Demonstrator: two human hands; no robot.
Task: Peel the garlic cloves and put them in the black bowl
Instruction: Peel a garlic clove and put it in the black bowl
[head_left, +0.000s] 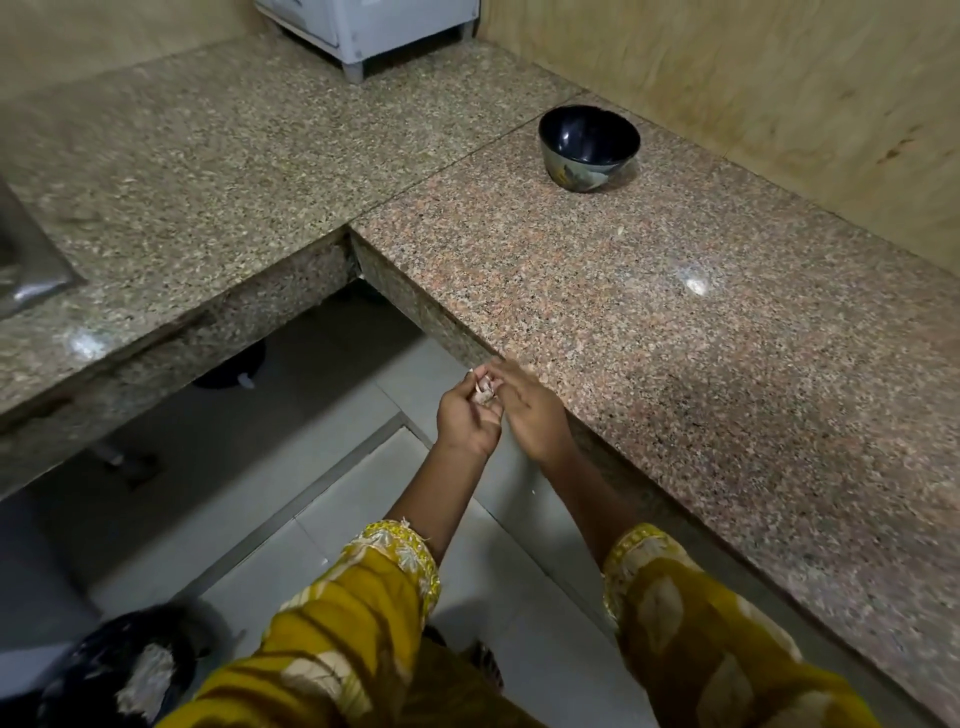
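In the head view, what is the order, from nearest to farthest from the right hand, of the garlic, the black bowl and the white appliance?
1. garlic, pinched by the right hand.
2. black bowl, farther back on the counter.
3. white appliance, at the far back corner.

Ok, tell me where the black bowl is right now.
In the head view the black bowl stands upright on the granite counter, upper right, near the wooden wall, well beyond the left hand and right hand holding garlic.
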